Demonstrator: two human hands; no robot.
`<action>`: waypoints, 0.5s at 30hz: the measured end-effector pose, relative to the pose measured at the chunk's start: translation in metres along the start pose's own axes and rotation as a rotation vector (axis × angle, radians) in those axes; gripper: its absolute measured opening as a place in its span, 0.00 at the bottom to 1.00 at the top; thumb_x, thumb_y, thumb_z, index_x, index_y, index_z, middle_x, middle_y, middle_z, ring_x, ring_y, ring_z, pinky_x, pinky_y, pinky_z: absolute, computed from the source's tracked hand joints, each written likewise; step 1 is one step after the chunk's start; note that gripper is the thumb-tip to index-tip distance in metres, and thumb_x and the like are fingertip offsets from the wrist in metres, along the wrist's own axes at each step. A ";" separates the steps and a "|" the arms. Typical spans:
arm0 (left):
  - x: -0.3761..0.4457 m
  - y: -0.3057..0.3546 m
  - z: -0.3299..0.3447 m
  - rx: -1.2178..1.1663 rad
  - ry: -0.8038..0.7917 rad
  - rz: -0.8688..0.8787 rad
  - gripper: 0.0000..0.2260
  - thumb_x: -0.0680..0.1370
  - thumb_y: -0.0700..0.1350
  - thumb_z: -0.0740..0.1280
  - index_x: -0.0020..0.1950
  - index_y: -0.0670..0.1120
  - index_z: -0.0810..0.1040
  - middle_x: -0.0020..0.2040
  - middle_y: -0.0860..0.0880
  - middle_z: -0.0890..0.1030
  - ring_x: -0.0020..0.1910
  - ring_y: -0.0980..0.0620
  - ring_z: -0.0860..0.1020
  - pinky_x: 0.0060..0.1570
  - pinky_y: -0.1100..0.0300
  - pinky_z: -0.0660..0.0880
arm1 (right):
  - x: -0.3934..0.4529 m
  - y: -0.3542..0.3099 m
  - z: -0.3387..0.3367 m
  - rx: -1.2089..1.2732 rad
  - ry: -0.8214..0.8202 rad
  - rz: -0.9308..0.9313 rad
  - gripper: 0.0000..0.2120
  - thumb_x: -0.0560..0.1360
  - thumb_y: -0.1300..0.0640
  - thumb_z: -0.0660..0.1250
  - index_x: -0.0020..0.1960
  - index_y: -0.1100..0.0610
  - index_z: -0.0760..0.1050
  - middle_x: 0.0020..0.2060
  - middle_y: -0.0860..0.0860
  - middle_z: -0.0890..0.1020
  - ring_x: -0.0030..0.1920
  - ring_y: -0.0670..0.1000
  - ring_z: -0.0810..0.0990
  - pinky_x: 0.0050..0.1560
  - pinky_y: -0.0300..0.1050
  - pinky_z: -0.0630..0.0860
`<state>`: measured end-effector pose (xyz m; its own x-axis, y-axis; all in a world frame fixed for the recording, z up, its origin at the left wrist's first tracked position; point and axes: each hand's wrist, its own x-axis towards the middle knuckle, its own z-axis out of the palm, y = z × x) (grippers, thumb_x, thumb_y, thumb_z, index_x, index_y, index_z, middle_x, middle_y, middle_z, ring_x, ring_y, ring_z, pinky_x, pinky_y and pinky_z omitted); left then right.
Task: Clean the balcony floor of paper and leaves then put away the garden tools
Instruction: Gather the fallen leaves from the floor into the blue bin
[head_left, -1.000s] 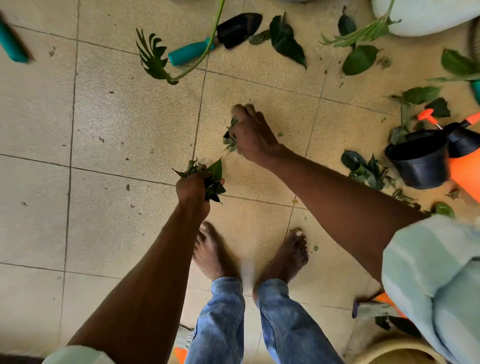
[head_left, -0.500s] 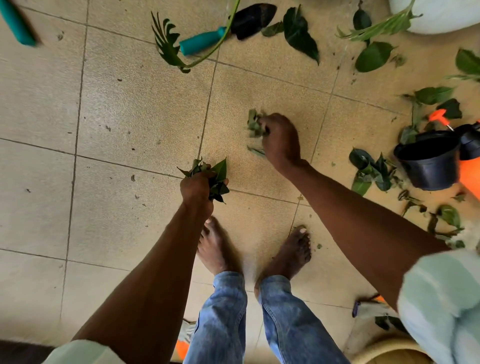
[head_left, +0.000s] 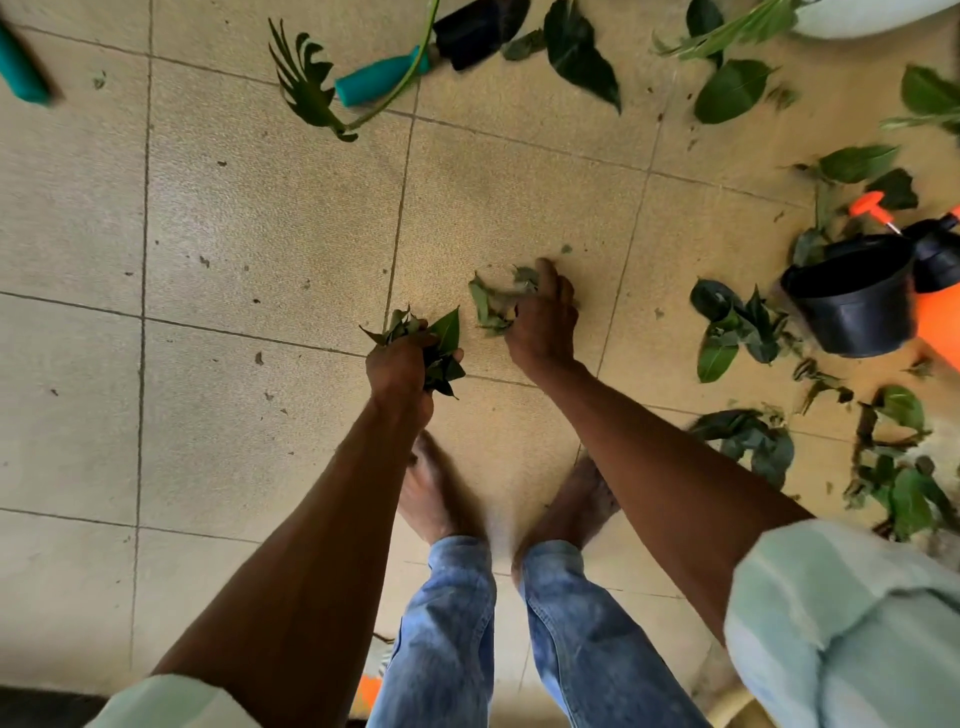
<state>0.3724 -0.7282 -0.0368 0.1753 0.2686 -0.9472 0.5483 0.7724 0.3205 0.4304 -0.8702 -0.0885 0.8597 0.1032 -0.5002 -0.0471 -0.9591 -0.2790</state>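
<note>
— Tiled floor (head_left: 260, 218), leaves everywhere. What are the hands doing?
— Left hand (head_left: 400, 371), arm straight down, grip clamped on a leaf bunch (head_left: 439, 348); right hand (head_left: 545, 325), just beside it, fingers closed around crumpled leaves (head_left: 496, 304).

The beige tiled floor (head_left: 260, 218), crossed by dark grout lines and speckled with small leaf crumbs, carries a teal-handled black garden trowel (head_left: 415, 57) at the top. Loose green leaves (head_left: 737, 332) lie scattered along its right side, beside a tilted empty black plastic pot (head_left: 852, 301). Two bare feet (head_left: 436, 499) stand near the middle.
</note>
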 end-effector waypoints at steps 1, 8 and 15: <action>0.001 0.000 -0.001 0.002 0.001 0.000 0.09 0.75 0.27 0.62 0.47 0.40 0.75 0.47 0.37 0.81 0.38 0.41 0.81 0.32 0.55 0.80 | -0.005 0.001 0.004 -0.018 -0.002 -0.061 0.12 0.75 0.67 0.64 0.54 0.59 0.81 0.75 0.55 0.60 0.73 0.60 0.58 0.69 0.58 0.65; 0.001 -0.001 -0.003 0.022 0.006 -0.010 0.08 0.76 0.28 0.62 0.48 0.40 0.75 0.45 0.37 0.81 0.33 0.43 0.80 0.30 0.57 0.79 | -0.012 0.020 0.004 -0.085 0.020 -0.427 0.14 0.69 0.72 0.66 0.52 0.63 0.81 0.49 0.59 0.79 0.52 0.62 0.77 0.41 0.54 0.79; 0.003 0.001 0.009 0.004 -0.025 -0.025 0.08 0.76 0.28 0.62 0.49 0.40 0.74 0.48 0.36 0.81 0.32 0.42 0.79 0.32 0.56 0.79 | 0.017 0.037 -0.043 0.364 0.119 0.128 0.19 0.71 0.72 0.65 0.60 0.61 0.73 0.48 0.55 0.82 0.45 0.52 0.80 0.35 0.38 0.70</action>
<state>0.3802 -0.7320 -0.0392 0.1820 0.2344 -0.9549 0.5562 0.7763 0.2966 0.4653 -0.9151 -0.0723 0.8870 -0.0629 -0.4574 -0.3164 -0.8043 -0.5031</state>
